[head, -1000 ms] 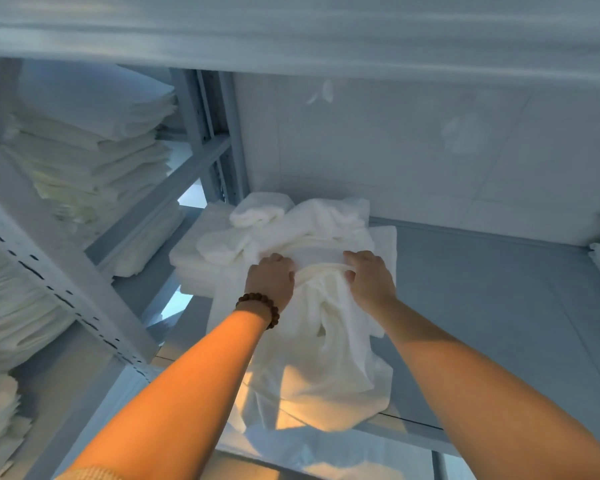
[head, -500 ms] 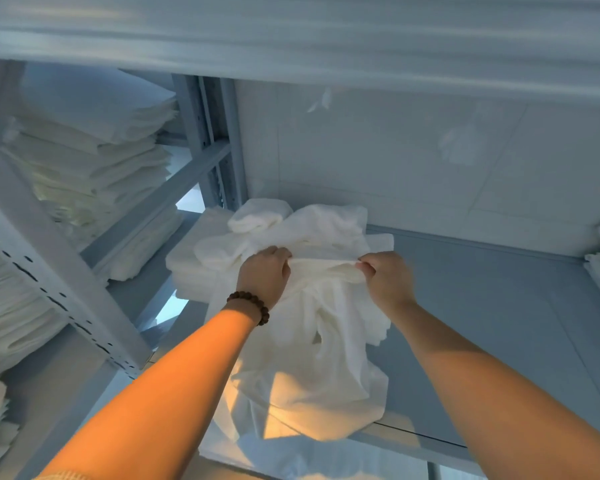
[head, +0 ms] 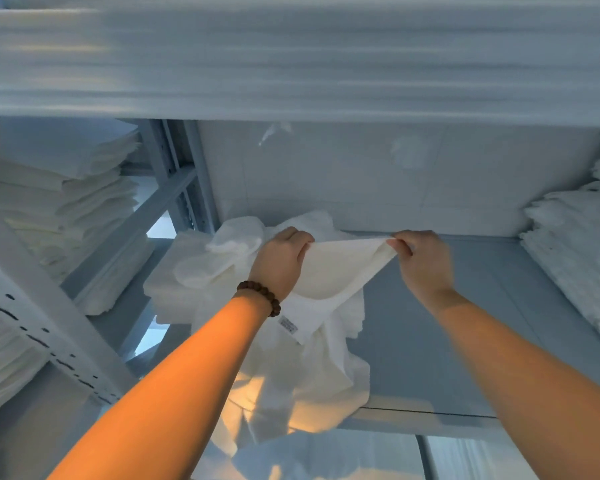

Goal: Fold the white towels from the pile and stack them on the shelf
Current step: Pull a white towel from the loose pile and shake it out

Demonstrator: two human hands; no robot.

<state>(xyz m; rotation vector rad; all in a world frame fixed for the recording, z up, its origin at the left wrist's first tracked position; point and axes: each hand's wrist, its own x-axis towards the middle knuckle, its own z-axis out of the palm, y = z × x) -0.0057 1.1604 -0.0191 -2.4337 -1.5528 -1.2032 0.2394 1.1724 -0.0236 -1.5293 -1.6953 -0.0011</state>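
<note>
On a grey metal shelf (head: pixel 465 341), a loose pile of white towels (head: pixel 229 258) lies at the back left. Above the pile, a white towel (head: pixel 340 271) is stretched taut between a person's left hand (head: pixel 279 263) and right hand (head: pixel 421 261), each pinched shut on its upper edge, a beaded bracelet (head: pixel 260 296) on the left wrist.

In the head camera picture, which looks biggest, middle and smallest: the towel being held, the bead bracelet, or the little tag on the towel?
1. The towel, by far the biggest.
2. The bead bracelet.
3. The tag, a bit smaller than the bracelet.

All three sit close together, so distance barely skews this.
</note>
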